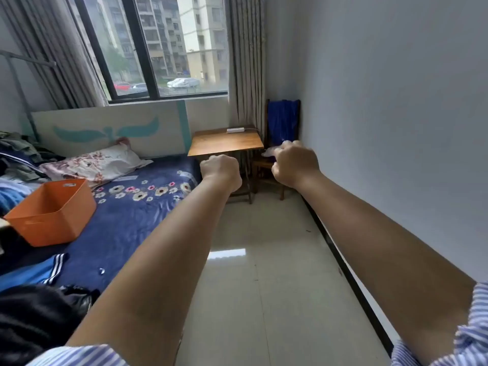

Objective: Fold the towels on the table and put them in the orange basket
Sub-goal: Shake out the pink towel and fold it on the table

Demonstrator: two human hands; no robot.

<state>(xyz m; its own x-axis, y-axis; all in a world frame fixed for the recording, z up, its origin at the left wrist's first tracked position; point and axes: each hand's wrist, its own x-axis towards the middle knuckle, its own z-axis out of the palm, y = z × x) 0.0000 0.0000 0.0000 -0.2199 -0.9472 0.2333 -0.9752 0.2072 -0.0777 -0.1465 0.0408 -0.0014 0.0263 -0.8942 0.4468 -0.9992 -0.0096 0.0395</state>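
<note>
Landmark: the wooden worktop (224,141) is standing under the window, at the head of the bed.
Orange basket (52,212): it is sitting on the bed (126,220) well to the left of the worktop and nearer the camera, mouth up and tilted a little; a pale label is showing on its far rim, the writing too small to read.
Pillow (95,165): the floral one is lying left of the worktop, between it and the basket.
Left hand (221,172): it is hovering in the air in front of the worktop, back of the hand to the camera, fingers curling into a fist and holding nothing that shows.
Power strip (235,130): the white strip is lying on the far edge of the worktop; no lettering can be read.
Right hand (295,163): it is hanging just right of the worktop, in front of the chair, fingers curling under; whether they are pinching anything cannot be told.
Towels: a blue cloth (283,120) is draping over the back of the chair (264,167) just right of the worktop, and a pale cloth (270,152) is lying on its seat.
</note>
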